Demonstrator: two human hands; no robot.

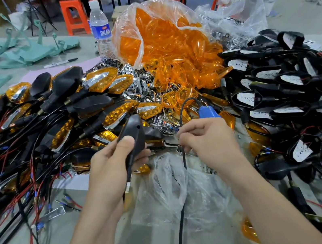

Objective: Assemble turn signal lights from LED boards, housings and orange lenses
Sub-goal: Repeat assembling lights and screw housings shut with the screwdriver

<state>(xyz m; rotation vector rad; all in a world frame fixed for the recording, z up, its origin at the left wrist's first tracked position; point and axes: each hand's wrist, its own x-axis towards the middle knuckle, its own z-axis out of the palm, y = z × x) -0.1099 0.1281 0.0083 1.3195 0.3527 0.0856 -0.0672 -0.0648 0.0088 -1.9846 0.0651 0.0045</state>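
Left hand (pixel 111 162): wraps the black housing (pixel 134 134), thumb pressed flat on its back, fingers curled round the stalk below.
Black housing: held up over the near middle of the table (pixel 67 229), pointed end up and away, back toward the camera, just left of the right hand.
Right hand (pixel 207 137): fingers curled, tips pinched on the black cable (pixel 183 156) (grip partly hidden behind the knuckles).
Black cable: arcs up to the blue-handled tool (pixel 207 112), drops past the fingertips, trails over the clear bag (pixel 178 193) toward the near edge.
Blue-handled tool: sits just behind the right hand; touching it or not, cannot tell.
Orange lenses (pixel 162 36): spill forward from a plastic bag at mid-table onto the heap.
Finished lights (pixel 102 80): piled at left, some lens up, some black back up, red and black leads tangled across the table.
Housings with LED boards (pixel 277 81): piled at right, white boards facing up.
Chrome reflectors (pixel 138 83): scattered between the two piles, below the lens bag.
Water bottle (pixel 99 25): stands upright behind the finished lights, just left of the lens bag.
Marker (pixel 60 63): lies flat, left of the bottle.
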